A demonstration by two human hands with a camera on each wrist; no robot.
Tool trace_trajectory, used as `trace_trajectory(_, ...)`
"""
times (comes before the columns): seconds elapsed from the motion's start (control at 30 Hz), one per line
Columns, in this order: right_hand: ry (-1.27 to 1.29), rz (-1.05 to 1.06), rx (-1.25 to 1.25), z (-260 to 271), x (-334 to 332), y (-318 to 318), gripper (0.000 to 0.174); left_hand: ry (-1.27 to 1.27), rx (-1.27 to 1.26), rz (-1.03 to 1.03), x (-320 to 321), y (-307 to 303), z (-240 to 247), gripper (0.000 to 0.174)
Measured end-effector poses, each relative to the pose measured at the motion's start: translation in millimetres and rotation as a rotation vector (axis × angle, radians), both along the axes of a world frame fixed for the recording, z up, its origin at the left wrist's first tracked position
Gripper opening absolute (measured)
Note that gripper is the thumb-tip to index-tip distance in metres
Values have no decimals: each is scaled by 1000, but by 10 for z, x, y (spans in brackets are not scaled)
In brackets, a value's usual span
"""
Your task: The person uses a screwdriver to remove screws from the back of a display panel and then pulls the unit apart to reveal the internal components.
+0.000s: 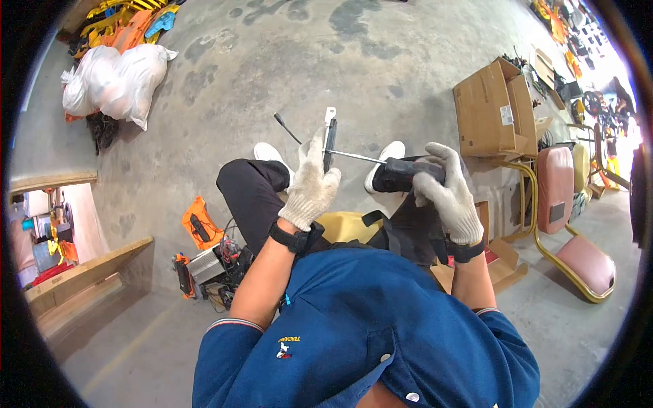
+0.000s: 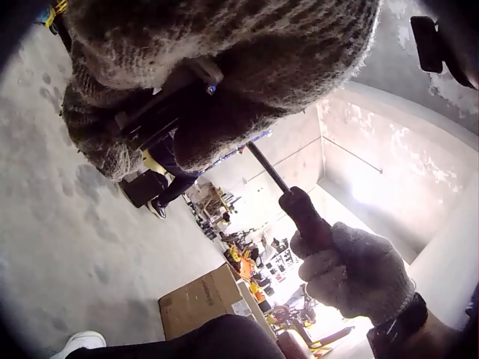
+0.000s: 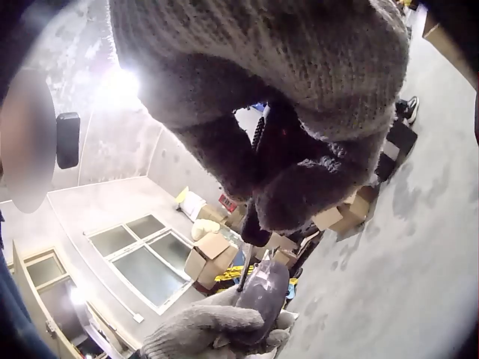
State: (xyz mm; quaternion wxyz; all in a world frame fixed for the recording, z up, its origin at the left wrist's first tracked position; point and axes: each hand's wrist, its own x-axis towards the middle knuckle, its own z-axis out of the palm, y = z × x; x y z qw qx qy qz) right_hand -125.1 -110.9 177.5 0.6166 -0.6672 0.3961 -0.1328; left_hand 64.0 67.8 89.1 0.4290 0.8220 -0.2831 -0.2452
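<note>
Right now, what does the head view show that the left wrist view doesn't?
Head only: white sacks, orange case, pink chair. Left wrist only: the palm side of the left hand gripping the dark part. Both: right hand gripping the screwdriver, its shaft reaching the part, and the box.

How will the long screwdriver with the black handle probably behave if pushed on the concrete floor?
The long screwdriver with the black handle probably stays stiff: its thin metal shaft looks straight. The rounded handle suggests it may roll on the flat concrete floor. The gloved right hand alone holds it level, so it is likely light.
</note>
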Motion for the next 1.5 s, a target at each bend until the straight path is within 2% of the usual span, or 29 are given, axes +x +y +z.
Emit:
trace_trajectory(0.07, -22, 20, -87, -144, -42, -29, 50, 10, -13, -4, 6, 3, -6, 79)
trace_trajectory(0.13, -43, 37, -175, -53, -6, -39, 48, 21, -5, -29, 13, 4, 26, 81)
trace_trajectory(0.2, 148, -23, 195, 159, 32, -88, 55, 32, 2, -56, 16, 10, 26, 83)
trace_trajectory(0.27, 152, -2, 252, 102, 13, -103, 57, -16, -29, -57, 4, 7, -9, 83)
trace_trajectory(0.37, -49, -1, -103, -202, -67, 1, 46, 16, 35, -54, 19, -4, 71, 85)
trace_trajectory(0.4, -48, 0, -103, -184, -71, -9, 46, 17, 34, -54, 14, -8, 65, 85)
trace_trajectory(0.5, 41, 12, 31, -47, -46, -51, 53, 8, 28, -59, 9, 5, 58, 85)
trace_trajectory(0.57, 165, 28, 243, 40, -38, -124, 55, 23, 30, -61, -4, -1, 65, 85)
trace_trajectory(0.6, 165, 27, 242, 24, -40, -104, 55, 22, 30, -62, 1, -7, 75, 85)
trace_trajectory(0.67, 54, 14, 124, -83, -77, -29, 51, 49, 29, -57, -3, -10, 101, 86)
trace_trajectory(0.7, 13, 25, -72, -158, -71, -7, 52, 48, 29, -52, -6, -13, 89, 86)
trace_trajectory(0.73, 13, 28, -72, -170, -85, -15, 52, 17, 43, -54, -4, -16, 66, 86)
trace_trajectory(0.83, 22, 10, -13, -91, -83, -33, 57, -3, 46, -64, 0, -1, 45, 87)
trace_trajectory(0.9, 165, 30, 241, -35, -93, -128, 62, 9, 33, -76, -6, 2, 47, 87)
trace_trajectory(0.93, 164, 28, 240, -13, -84, -114, 62, -2, 16, -56, -18, 3, 53, 83)
trace_trajectory(1.0, 136, 22, 191, 9, -56, -49, 59, -14, 0, -31, -18, 0, 75, 79)
trace_trajectory(1.03, 10, 2, 45, -152, -84, -2, 57, 10, 31, -51, -4, -4, 95, 83)
trace_trajectory(1.07, 11, 5, 45, -169, -88, -2, 57, 35, 62, -73, 2, -4, 107, 87)
trace_trajectory(1.13, 10, 23, -24, -179, -99, -3, 54, 41, 48, -51, -11, -2, 102, 83)
trace_trajectory(1.17, 11, 22, -24, -132, -94, -17, 54, 48, 35, -31, -14, 0, 99, 80)
trace_trajectory(1.23, 142, 30, 206, 7, -68, -62, 47, 17, 17, -36, -18, 13, 50, 80)
trace_trajectory(1.3, 137, 41, 205, -36, -91, -82, 44, -16, -2, -37, -11, 9, 54, 80)
trace_trajectory(1.37, 132, 58, 204, -77, -95, -70, 41, 77, 41, -71, -2, 7, 113, 86)
trace_trajectory(1.5, 88, 45, 191, -67, -89, -33, 39, 111, 36, -73, 15, 13, 120, 87)
